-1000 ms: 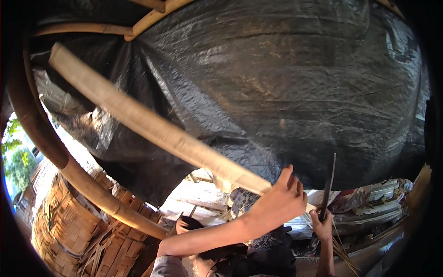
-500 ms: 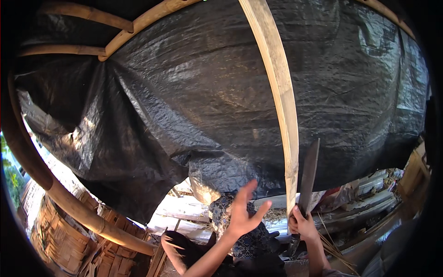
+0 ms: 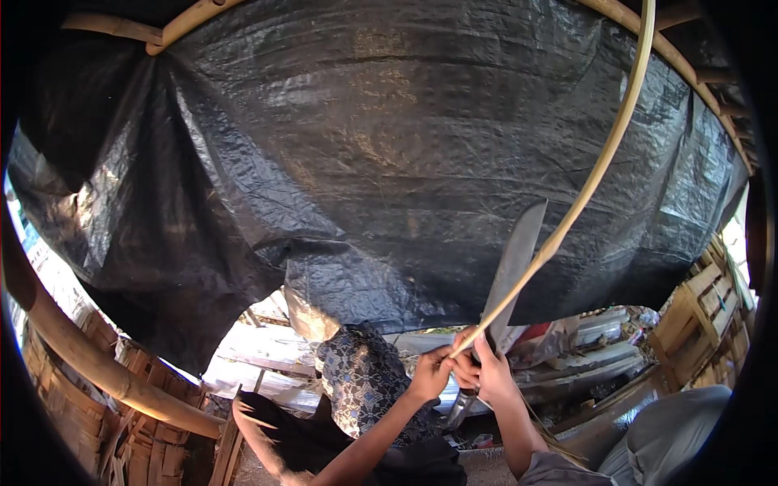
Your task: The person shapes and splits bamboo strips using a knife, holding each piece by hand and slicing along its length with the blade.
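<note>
A long pale bamboo strip (image 3: 600,172) slants from the upper right down to my hands. Its lower end is pinched in the fingers of my left hand (image 3: 429,377). Close beside it, my right hand (image 3: 491,374) is closed round a machete (image 3: 519,247), with its thumb near the strip. The wide dark blade points up and passes behind the strip. The machete's lower part shows below the hand, partly hidden. How firmly my right fingers touch the strip, I cannot tell.
A black tarpaulin (image 3: 365,162) hangs ahead. A bamboo pole (image 3: 105,364) curves along the left, near woven bamboo (image 3: 61,385). Dark patterned cloth (image 3: 361,381) lies below my hands. Stacked pale sheets (image 3: 587,364) and a wooden crate (image 3: 701,312) stand at the right.
My left hand, open and apart before, has come to the strip's lower end and closed on it. The strip has swung from near upright to a rightward slant; the machete leans more.
</note>
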A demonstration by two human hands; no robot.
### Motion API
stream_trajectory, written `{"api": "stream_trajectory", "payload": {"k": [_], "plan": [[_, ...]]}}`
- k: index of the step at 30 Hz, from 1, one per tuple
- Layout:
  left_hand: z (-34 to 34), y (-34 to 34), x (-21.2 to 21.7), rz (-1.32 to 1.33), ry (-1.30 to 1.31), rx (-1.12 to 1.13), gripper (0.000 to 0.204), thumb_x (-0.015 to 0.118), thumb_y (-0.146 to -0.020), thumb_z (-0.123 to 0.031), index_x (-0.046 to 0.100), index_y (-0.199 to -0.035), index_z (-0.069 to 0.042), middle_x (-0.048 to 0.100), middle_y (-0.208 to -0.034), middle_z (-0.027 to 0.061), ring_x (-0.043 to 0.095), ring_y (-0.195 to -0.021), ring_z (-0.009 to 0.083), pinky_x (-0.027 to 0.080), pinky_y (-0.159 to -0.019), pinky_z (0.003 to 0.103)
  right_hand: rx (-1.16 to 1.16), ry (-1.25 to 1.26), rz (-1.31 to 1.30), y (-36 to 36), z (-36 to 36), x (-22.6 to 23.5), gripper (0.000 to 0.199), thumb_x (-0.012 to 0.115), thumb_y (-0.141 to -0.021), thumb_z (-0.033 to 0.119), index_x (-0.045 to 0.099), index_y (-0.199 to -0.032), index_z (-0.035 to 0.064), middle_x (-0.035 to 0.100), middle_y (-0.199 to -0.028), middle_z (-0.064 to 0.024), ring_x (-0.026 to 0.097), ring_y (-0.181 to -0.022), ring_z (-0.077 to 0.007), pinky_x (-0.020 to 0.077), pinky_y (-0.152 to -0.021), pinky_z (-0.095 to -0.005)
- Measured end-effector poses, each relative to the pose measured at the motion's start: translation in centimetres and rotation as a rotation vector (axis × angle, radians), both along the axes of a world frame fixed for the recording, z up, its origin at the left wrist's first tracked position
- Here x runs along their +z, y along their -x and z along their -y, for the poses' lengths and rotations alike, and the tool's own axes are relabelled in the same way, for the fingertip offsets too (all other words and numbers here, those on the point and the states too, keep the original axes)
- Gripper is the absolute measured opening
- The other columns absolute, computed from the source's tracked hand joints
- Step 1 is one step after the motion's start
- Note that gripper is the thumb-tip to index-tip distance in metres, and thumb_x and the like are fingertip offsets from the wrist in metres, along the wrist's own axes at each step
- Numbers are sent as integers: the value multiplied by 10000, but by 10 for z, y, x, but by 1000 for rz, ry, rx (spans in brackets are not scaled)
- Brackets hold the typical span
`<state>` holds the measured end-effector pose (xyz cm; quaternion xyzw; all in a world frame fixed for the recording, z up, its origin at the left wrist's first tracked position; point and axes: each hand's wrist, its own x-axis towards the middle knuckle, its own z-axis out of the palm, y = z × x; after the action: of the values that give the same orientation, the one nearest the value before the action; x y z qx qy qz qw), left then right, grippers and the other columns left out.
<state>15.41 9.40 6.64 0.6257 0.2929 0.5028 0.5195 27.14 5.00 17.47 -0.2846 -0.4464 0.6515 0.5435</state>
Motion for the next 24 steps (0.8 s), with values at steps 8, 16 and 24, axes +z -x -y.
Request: {"api": "stream_trajectory", "payload": {"k": [8, 16, 24], "plan": [[-19, 1, 14, -217, -28, 311, 379, 539, -852, -345, 618, -803, 22, 519, -526, 142, 525, -494, 183, 402, -493, 332, -151, 9, 80, -1, -14, -4, 567, 230, -938, 519, 460, -1121, 34, 248, -461, 29, 210, -330, -76, 228, -350, -230], [-32, 32, 109, -400, -83, 301, 527, 480, -880, -465, 623, -790, 34, 458, -473, 172, 453, -411, 250, 359, -439, 362, -207, 160, -152, -1, -23, -29, 631, 217, -889, 624, 458, -872, 41, 245, -451, 15, 203, -325, -92, 214, -354, -254], [19, 122, 137, -723, -425, 499, 334, 619, -835, -292, 568, -639, -27, 489, -473, 142, 484, -417, 362, 362, -384, 402, -162, 315, -91, 13, -22, -69, 596, 230, -906, 593, 454, -795, 52, 251, -455, 14, 217, -334, -93, 207, -354, -251]]}}
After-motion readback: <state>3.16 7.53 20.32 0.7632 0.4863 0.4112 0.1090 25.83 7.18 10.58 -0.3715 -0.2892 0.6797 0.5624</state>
